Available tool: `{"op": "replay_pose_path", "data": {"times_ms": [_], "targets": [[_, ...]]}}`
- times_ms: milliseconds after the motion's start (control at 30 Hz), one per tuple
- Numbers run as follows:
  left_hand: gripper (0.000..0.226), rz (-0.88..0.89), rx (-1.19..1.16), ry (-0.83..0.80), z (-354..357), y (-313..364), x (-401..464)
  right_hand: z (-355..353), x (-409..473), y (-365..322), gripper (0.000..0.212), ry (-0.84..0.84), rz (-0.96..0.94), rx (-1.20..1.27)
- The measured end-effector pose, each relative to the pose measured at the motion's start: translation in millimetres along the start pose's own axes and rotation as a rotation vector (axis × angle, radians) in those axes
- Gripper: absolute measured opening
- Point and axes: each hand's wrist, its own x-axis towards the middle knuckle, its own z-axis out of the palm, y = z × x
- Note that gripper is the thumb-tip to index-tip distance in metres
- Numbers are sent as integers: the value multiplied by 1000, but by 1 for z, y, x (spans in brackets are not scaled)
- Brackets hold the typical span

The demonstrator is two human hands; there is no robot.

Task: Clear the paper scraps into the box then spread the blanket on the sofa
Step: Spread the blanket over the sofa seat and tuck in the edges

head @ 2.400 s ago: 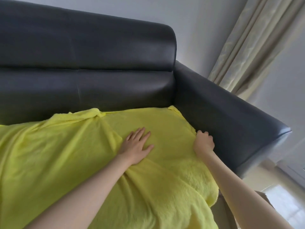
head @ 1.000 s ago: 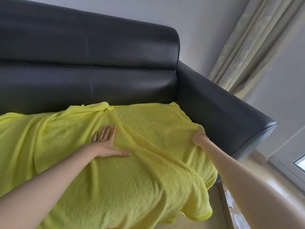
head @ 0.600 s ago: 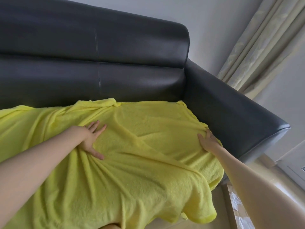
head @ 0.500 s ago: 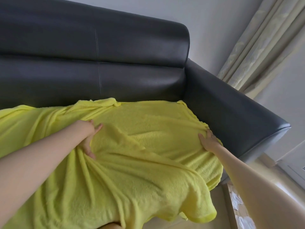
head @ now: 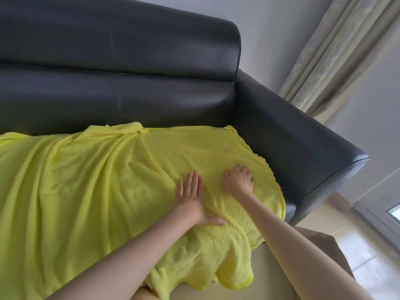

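Cut off at the left and bottom edges: the yellow blanket (head: pixel 86 191), hiding the seat of the dark sofa (head: pixel 129 50), itself cropped at the left and top; cropped at the right edge, the curtain (head: pixel 337 53).

Head view, close above sofa (head: pixel 151 61)

Blanket (head: pixel 108 191) on sofa (head: pixel 151 72) seat
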Motion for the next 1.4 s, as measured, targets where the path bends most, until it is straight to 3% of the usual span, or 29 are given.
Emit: {"op": "replay_pose_path", "data": {"times_ms": [200,367,533,633,733,767,867,933,967,1033,1100,1167,1267,1400], "targets": [[132,174,-37,54,5,-28,-5,9,15,35,67,13,-122,-3],[136,199,8,91,5,-54,-14,-6,54,65,67,-64,-110,17],[153,186,60,-113,-9,-91,-29,-12,76,83,65,-101,-123,-12],[160,148,236,-324,-32,-115,-34,-11,77,83,65,-94,-134,-17],[164,96,362,-400,-45,-120,-40,-10,78,84,65,-86,-140,-18],[160,81,381,-391,-45,-117,-42,-10,78,85,65,-83,-144,-17],[114,8,339,-404,-53,-86,-43,-9,78,84,65,-74,-152,-16],[113,-55,329,-425,-65,-61,-32,-8,78,86,64,-63,-153,-19],[104,-60,307,-358,-70,-50,-23,-8,77,85,63,-61,-156,-19],[74,-18,222,-60,-74,-32,-6,-9,74,85,63,-53,-153,-18],[65,102,137,217,-64,-22,11,-10,72,83,63,-49,-154,-18],[69,212,88,265,-45,-16,26,-10,70,82,63,-53,-160,-9],[78,200,66,234,-5,-21,42,-10,66,83,63,-30,-175,14],[86,199,56,337,17,-25,48,-13,51,81,46,257,-227,-47]]}}
